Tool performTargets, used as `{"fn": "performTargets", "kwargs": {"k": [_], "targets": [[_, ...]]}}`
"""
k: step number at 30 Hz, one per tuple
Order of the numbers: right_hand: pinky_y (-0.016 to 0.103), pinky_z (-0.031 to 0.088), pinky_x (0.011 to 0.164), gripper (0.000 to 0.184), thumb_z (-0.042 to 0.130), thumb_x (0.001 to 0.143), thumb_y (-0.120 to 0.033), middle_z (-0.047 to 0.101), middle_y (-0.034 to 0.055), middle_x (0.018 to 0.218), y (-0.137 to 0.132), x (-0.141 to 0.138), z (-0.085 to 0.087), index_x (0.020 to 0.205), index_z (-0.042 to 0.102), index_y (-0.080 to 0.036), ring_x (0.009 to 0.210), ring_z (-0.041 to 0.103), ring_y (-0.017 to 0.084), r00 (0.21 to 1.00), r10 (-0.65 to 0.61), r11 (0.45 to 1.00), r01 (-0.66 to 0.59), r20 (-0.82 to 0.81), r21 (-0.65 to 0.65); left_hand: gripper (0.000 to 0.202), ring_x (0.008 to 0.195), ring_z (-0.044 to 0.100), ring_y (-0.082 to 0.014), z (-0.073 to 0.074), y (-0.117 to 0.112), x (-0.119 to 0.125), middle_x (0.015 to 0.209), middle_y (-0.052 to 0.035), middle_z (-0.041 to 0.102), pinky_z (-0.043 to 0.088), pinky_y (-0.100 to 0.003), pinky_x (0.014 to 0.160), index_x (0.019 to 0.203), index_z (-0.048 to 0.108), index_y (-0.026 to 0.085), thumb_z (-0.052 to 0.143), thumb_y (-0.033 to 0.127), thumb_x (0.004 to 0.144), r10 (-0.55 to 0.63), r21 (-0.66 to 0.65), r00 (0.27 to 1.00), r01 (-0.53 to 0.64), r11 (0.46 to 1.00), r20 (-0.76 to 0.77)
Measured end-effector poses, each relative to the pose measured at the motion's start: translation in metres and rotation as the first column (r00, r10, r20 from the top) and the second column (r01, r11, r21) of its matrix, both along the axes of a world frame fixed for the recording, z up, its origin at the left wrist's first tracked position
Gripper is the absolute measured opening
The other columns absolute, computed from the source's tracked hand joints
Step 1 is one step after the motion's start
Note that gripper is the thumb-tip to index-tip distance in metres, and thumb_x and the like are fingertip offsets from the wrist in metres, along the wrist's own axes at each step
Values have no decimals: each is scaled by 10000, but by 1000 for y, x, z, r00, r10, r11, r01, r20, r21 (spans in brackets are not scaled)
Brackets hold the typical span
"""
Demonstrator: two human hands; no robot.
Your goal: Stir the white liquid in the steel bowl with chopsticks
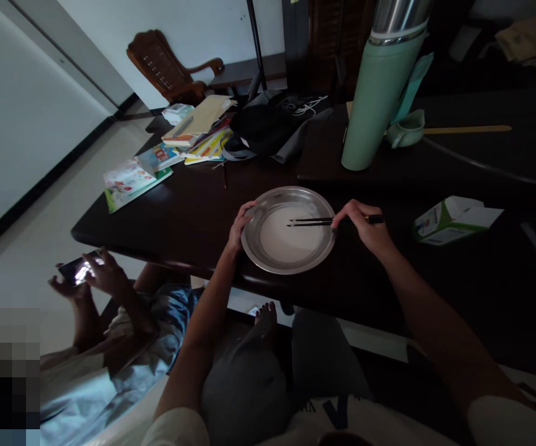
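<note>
A round metal bowl [288,267] stands on the dark table near its front edge. Whitish, smooth liquid [290,241] covers its bottom. My left hand [240,226] grips the bowl's left rim, fingers over the outer side and edge. In my right hand [363,224] is a pair of dark chopsticks [311,221], held over the bowl's right rim. Their tips point left, at the liquid; whether they dip into it I cannot tell. The hand's lower fingers are partly hidden.
A tall green thermos [379,99] stands behind the bowl, beside a small green pitcher [407,129]. An opened carton [453,222] lies at the right. Books and papers [202,127] and a black bag [268,127] are at the back left. Another person's hands hold a phone [82,269].
</note>
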State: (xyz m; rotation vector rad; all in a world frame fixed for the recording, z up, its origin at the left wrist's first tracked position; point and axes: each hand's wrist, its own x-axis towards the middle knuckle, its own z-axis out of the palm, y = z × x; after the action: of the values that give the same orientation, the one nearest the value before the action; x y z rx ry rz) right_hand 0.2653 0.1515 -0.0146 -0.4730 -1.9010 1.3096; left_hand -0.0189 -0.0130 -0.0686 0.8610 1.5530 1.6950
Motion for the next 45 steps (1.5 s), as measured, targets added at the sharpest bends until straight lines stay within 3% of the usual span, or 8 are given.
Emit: {"fn": "performTargets", "kwargs": {"k": [3, 9, 15, 22, 28, 35, 41, 45], "targets": [[365, 483, 745, 528, 486, 973, -569, 691, 25, 624, -1, 0, -1, 614, 709, -252, 675, 620, 191, 998, 37, 999, -39, -51, -32, 410, 1044, 627, -250, -1, 0, 0, 1216, -47, 640, 496, -359, 883, 1165, 620, 251, 653, 396, 783, -8, 8, 1000, 8, 1000, 14], [356, 475, 832, 450, 508, 978, -535, 753, 30, 803, -4, 0, -2, 735, 767, -260, 810, 651, 193, 994, 91, 996, -91, 55, -13, 421, 1065, 614, -262, 2, 0, 1, 1189, -52, 638, 493, -354, 888, 1148, 617, 239, 668, 426, 774, -12, 17, 1000, 12, 1000, -16], [348, 483, 699, 520, 502, 966, -571, 683, 20, 592, -1, 0, -2, 621, 722, -250, 636, 618, 182, 994, 49, 997, -54, -100, -48, 429, 1051, 615, -243, 3, 0, 1, 1191, -42, 639, 494, -332, 870, 1139, 632, 237, 675, 419, 752, 6, 4, 1000, -6, 1000, -18], [361, 499, 816, 473, 520, 955, -580, 757, 35, 788, -4, -1, 1, 712, 763, -255, 790, 658, 194, 995, 75, 997, -75, 67, -4, 420, 1043, 628, -248, -1, 0, -1, 1201, -45, 649, 514, -334, 855, 1137, 638, 238, 682, 407, 755, -1, 29, 1000, 0, 1000, 6], [344, 495, 680, 500, 515, 971, -543, 659, 14, 552, 2, 2, -4, 628, 723, -245, 606, 623, 178, 991, 37, 995, -48, -129, -86, 417, 1056, 623, -248, -2, -1, -1, 1234, -53, 632, 493, -348, 894, 1172, 614, 236, 649, 406, 793, -25, 19, 999, 25, 1000, -26], [354, 487, 839, 463, 512, 968, -557, 750, 39, 811, -5, -1, 0, 736, 764, -246, 824, 663, 193, 993, 102, 995, -102, 67, -11, 420, 1082, 618, -257, 1, -1, 0, 1214, -46, 645, 500, -354, 892, 1151, 635, 242, 655, 390, 758, 0, 9, 1000, 0, 1000, 2], [334, 485, 667, 499, 513, 977, -527, 658, 11, 560, 2, 1, -3, 620, 710, -240, 593, 613, 169, 992, 66, 994, -75, -109, -80, 420, 1076, 620, -254, 1, 0, 0, 1226, -47, 642, 502, -358, 899, 1154, 635, 239, 655, 387, 762, 1, 8, 1000, -1, 1000, -5], [330, 500, 714, 479, 523, 964, -551, 712, 24, 652, -5, -2, -1, 671, 735, -236, 666, 652, 173, 990, 137, 987, -138, -26, -78, 418, 1114, 613, -271, 1, 0, 0, 1249, -49, 644, 513, -373, 909, 1142, 640, 245, 660, 413, 760, 2, 14, 1000, -2, 1000, -17]]}}
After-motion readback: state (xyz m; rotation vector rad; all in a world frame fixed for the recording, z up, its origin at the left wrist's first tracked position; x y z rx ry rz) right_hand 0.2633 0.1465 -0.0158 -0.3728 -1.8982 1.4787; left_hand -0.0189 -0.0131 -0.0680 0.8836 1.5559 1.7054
